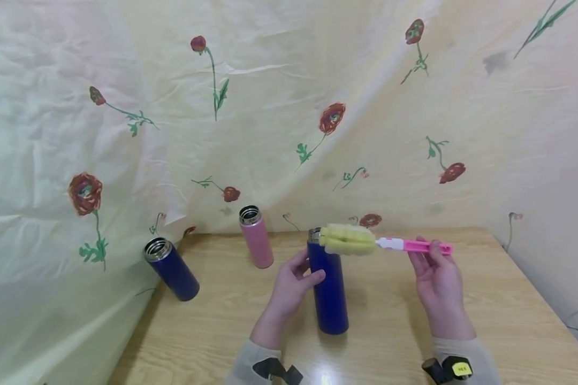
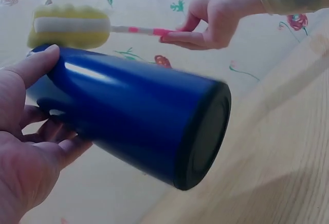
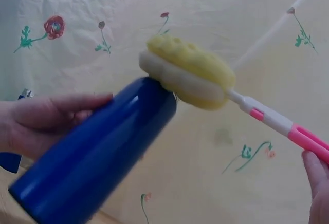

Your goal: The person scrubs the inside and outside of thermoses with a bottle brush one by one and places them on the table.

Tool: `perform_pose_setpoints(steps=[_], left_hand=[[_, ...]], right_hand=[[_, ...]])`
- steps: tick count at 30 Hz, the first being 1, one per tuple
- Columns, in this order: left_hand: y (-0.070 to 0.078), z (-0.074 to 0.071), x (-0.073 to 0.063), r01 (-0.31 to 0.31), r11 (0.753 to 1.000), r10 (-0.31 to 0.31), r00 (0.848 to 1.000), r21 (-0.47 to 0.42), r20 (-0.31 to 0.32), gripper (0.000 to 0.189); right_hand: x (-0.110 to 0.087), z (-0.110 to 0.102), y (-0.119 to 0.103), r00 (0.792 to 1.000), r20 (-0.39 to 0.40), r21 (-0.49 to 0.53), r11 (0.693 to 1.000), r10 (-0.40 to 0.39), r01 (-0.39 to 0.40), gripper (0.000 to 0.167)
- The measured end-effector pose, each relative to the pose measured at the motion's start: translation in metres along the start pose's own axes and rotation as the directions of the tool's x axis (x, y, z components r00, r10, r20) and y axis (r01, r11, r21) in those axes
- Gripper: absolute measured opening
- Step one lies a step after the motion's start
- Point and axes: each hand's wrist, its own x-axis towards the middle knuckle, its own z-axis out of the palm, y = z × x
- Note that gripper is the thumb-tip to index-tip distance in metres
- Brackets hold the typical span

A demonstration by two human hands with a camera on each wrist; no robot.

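Note:
My left hand [image 1: 289, 286] grips a tall blue bottle [image 1: 331, 302] around its upper part, the thumb across the near side. Its dark base [image 2: 204, 136] shows in the left wrist view, held off the table. My right hand [image 1: 440, 280] pinches the pink end of a bottle brush [image 1: 349, 239] between thumb and fingers. The brush lies nearly level, its yellow and white sponge head [image 3: 187, 75] at the bottle's mouth, outside it. Whether the sponge touches the rim I cannot tell. The sponge partly hides the bottle's metal neck [image 1: 314, 234].
A pink open-topped bottle [image 1: 258, 246] stands at the back of the wooden table [image 1: 390, 347]. Farther left stands a shorter dark blue open bottle [image 1: 175, 275]. A flower-patterned cloth [image 1: 270, 133] hangs behind the table and along its sides.

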Motion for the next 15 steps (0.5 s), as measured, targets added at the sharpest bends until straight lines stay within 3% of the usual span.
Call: perform_pose_setpoints(steps=[9,15], left_hand=[[0.011,-0.007,0.009,0.041,0.994,-0.046,0.998,-0.099,-0.05,0.07],[0.023,-0.019,0.023,0.032,0.998,-0.037,0.994,-0.059,-0.101,0.068]], right_hand=[[0.005,-0.02,-0.003,0.992,0.071,-0.188,0.978,0.109,-0.094,0.007],[0.006,-0.038,0.0,0.978,0.137,-0.277,0.954,0.155,-0.112,0.006]])
